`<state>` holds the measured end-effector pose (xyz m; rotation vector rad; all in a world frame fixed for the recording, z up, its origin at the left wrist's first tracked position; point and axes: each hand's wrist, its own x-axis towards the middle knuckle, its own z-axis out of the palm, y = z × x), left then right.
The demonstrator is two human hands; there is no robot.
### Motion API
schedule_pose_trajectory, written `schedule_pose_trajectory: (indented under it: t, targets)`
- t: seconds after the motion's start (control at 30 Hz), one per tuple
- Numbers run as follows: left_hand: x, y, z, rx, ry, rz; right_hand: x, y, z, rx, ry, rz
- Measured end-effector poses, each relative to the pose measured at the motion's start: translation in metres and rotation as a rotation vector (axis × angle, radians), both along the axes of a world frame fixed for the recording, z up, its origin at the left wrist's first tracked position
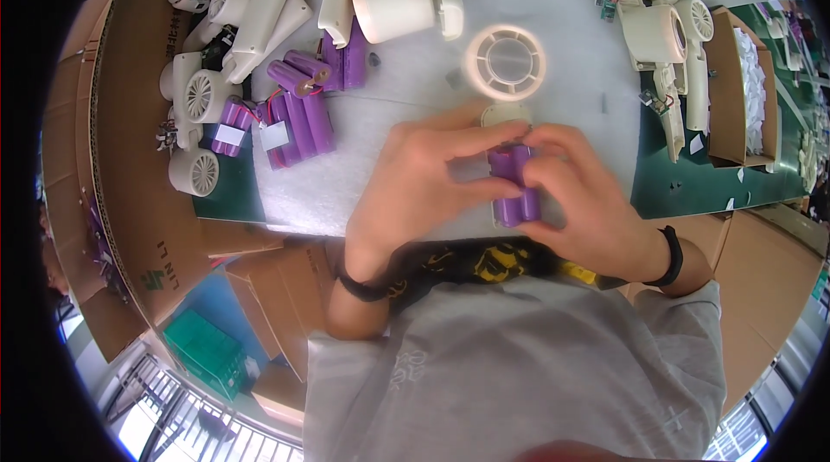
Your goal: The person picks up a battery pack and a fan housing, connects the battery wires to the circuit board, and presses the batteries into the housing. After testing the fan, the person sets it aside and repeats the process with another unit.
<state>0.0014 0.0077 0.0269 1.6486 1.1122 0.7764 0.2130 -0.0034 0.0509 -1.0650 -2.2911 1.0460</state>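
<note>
Close to the table's front edge, a pack of purple cylindrical battery cells lies lengthwise between my hands. My left hand pinches it from the left with thumb and fingers. From the right, my right hand grips the same pack, its fingers curled over the top end. A cream plastic piece shows just beyond my fingertips; whether the pack sits in it cannot be made out. Farther back stands a round cream ring with spokes. My fingers hide part of the pack's upper end.
More purple battery packs lie left on the white mat. Cream housings are piled along the back and left, others at right. A cardboard box borders the left; a smaller box with white pieces stands right.
</note>
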Motion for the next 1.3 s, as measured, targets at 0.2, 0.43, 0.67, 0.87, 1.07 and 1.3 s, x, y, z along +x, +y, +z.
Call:
schedule_pose_trajectory:
  t: [0.2, 0.43, 0.67, 0.87, 1.07, 1.3]
  targets:
    - [0.001, 0.000, -0.003, -0.048, -0.010, 0.022, -0.007, 0.000, -0.001, -0.080, 0.013, -0.071]
    - [0.002, -0.002, -0.004, -0.093, -0.026, 0.048, -0.002, 0.007, -0.010, -0.049, 0.036, -0.026]
    - [0.002, -0.003, -0.005, -0.061, -0.015, 0.011, 0.013, -0.001, -0.017, 0.217, -0.079, 0.127]
    - [0.003, -0.004, -0.011, -0.013, -0.020, 0.005, 0.004, -0.005, -0.001, 0.329, -0.237, 0.127]
    - [0.008, -0.012, -0.019, 0.071, -0.084, 0.062, -0.001, -0.006, 0.007, 0.246, -0.258, 0.071]
    - [0.010, -0.017, -0.020, 0.120, -0.126, 0.177, 0.010, 0.084, -0.006, 0.620, -0.398, -0.356]
